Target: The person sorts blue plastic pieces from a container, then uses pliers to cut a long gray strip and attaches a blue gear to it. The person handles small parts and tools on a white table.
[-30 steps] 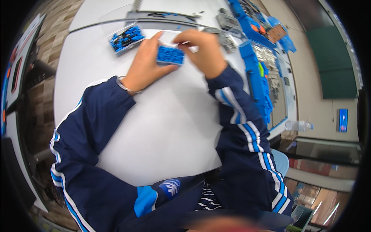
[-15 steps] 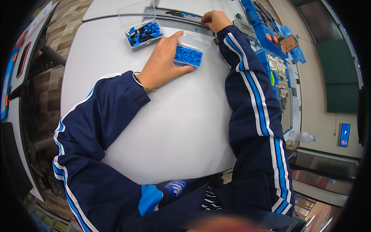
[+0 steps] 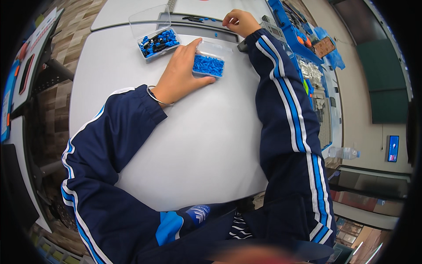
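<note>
While bracing the clear box point(image 3: 223, 70) on the worktop point(image 3: 193, 145) with the left hand point(image 3: 179, 74) set wide around its left end, holds the right hand point(image 3: 244, 23) beyond and rightward, with fingers curled close; cannot tell whether gripping anything. Seems a picking-up step, calling for a fine pinch at the loose blue piece point(image 3: 216, 34) beyond the box.

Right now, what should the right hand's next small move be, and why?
Probably lower the right hand to the lone blue piece and pinch it: that piece lies loose on the grey panel near that hand, while the left hand steadies the open clear box. Whether the right hand holds anything is unclear.
</note>
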Action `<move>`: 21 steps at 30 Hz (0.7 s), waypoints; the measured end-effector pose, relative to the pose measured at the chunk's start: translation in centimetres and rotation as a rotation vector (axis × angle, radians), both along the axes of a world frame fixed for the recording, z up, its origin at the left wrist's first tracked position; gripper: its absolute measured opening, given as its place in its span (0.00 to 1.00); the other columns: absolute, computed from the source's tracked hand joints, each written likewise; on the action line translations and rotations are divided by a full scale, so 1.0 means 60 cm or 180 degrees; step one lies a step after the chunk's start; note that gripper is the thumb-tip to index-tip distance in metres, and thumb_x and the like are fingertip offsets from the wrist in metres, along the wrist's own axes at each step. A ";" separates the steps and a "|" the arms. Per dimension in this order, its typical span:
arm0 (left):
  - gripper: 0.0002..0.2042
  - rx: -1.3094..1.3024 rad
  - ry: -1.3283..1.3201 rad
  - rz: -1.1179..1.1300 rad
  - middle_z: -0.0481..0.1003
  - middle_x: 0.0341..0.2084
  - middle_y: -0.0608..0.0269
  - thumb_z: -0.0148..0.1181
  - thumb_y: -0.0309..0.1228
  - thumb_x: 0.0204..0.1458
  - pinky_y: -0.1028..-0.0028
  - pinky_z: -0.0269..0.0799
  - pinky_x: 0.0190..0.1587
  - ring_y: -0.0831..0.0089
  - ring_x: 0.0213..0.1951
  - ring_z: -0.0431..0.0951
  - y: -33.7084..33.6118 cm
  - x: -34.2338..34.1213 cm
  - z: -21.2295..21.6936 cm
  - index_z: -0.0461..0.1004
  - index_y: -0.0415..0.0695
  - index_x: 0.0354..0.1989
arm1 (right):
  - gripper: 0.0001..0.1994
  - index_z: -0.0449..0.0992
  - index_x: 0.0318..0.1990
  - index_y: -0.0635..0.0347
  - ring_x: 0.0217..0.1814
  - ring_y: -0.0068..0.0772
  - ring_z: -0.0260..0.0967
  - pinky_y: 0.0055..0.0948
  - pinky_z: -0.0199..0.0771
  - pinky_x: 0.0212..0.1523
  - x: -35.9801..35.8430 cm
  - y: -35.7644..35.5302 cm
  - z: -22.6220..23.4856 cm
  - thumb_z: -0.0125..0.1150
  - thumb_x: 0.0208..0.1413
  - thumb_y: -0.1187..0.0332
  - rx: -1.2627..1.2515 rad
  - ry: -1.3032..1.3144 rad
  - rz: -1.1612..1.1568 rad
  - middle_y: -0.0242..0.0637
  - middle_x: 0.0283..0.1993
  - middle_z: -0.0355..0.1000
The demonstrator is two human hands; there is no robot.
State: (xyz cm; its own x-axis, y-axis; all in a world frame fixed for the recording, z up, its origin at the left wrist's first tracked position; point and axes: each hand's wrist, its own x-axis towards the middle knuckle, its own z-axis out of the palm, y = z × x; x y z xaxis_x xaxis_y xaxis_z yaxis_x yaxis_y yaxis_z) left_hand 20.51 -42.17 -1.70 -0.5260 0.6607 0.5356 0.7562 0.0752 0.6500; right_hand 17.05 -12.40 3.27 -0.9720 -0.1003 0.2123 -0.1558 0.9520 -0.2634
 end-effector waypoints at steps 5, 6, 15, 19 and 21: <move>0.49 -0.0062 -0.0114 -0.0011 0.70 0.48 0.49 0.79 0.40 0.42 0.64 0.69 0.58 0.55 0.54 0.71 -0.001 0.000 -0.002 0.55 0.39 0.70 | 0.11 0.85 0.40 0.57 0.39 0.37 0.77 0.29 0.79 0.43 0.016 -0.041 -0.013 0.66 0.49 0.80 0.0165 -0.0060 0.0514 0.38 0.41 0.79; 0.49 -0.0046 -0.0128 -0.0026 0.70 0.49 0.49 0.79 0.40 0.42 0.64 0.69 0.58 0.55 0.54 0.71 -0.001 0.001 -0.003 0.55 0.39 0.70 | 0.11 0.85 0.40 0.58 0.40 0.39 0.78 0.29 0.79 0.43 0.014 -0.046 -0.015 0.66 0.49 0.80 0.0376 -0.0050 0.0633 0.38 0.41 0.79; 0.49 -0.0035 0.0024 0.0012 0.70 0.49 0.48 0.79 0.41 0.42 0.63 0.69 0.58 0.55 0.55 0.70 0.001 -0.002 -0.007 0.55 0.39 0.70 | 0.09 0.82 0.40 0.60 0.40 0.41 0.78 0.32 0.79 0.43 0.011 -0.044 -0.021 0.66 0.51 0.79 0.0419 -0.0300 0.0470 0.42 0.38 0.79; 0.48 -0.0047 -0.0017 -0.0010 0.70 0.49 0.48 0.79 0.40 0.42 0.63 0.69 0.58 0.55 0.55 0.70 0.001 -0.001 -0.007 0.55 0.40 0.70 | 0.10 0.81 0.42 0.60 0.38 0.39 0.77 0.31 0.78 0.42 0.008 -0.049 -0.013 0.66 0.51 0.79 0.0634 -0.0410 0.0453 0.41 0.35 0.78; 0.48 -0.0036 -0.0018 0.0001 0.70 0.49 0.48 0.79 0.40 0.42 0.63 0.69 0.58 0.55 0.54 0.70 0.001 -0.002 -0.005 0.55 0.40 0.70 | 0.11 0.82 0.43 0.59 0.37 0.38 0.77 0.31 0.78 0.41 0.010 -0.051 -0.008 0.66 0.50 0.80 0.0541 -0.0392 0.0570 0.41 0.35 0.78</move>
